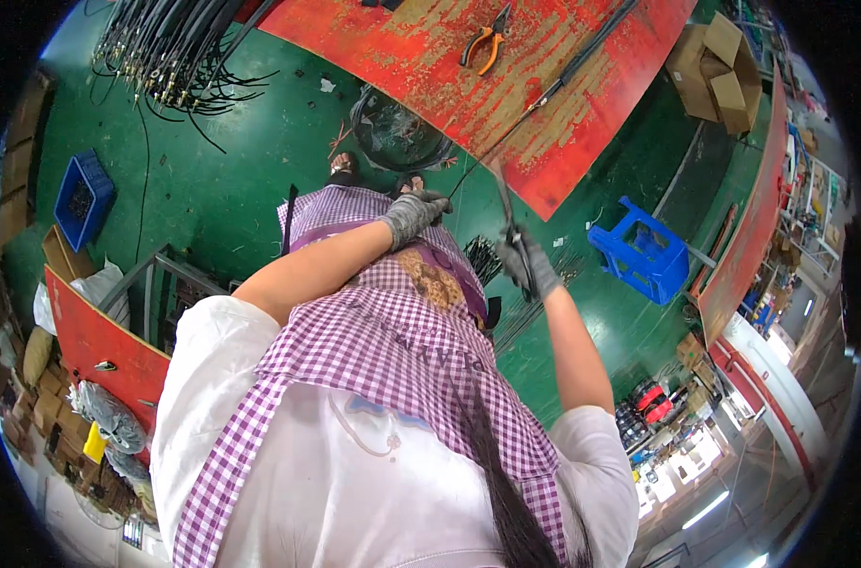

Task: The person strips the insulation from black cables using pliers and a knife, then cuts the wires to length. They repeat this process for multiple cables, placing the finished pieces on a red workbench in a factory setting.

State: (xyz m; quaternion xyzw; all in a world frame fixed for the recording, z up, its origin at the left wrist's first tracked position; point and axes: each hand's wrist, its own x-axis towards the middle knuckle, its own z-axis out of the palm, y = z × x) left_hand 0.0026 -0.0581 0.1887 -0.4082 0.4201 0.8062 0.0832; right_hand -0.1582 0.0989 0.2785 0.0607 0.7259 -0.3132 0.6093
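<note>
My left hand (pixel 416 217), in a grey glove, is closed on the near end of a thin black cable (pixel 480 158), in front of my checked apron. The cable runs up over the corner of the red worktable (pixel 586 142), where thicker dark cables (pixel 591 55) lie along it. My right hand (pixel 532 265), gloved too, is closed round a dark hand tool (pixel 506 204). Its long far end is smeared by motion beside the table edge, so its exact kind cannot be made out. Orange-handled pliers (pixel 487 44) lie on the tabletop, touched by neither hand.
A thick bundle of black cables (pixel 170 57) hangs at the far left. On the green floor are a blue crate (pixel 84 201), a blue plastic stool (pixel 643 250) and a coil in clear wrapping (pixel 397 133). An open carton (pixel 719 76) stands right of the table.
</note>
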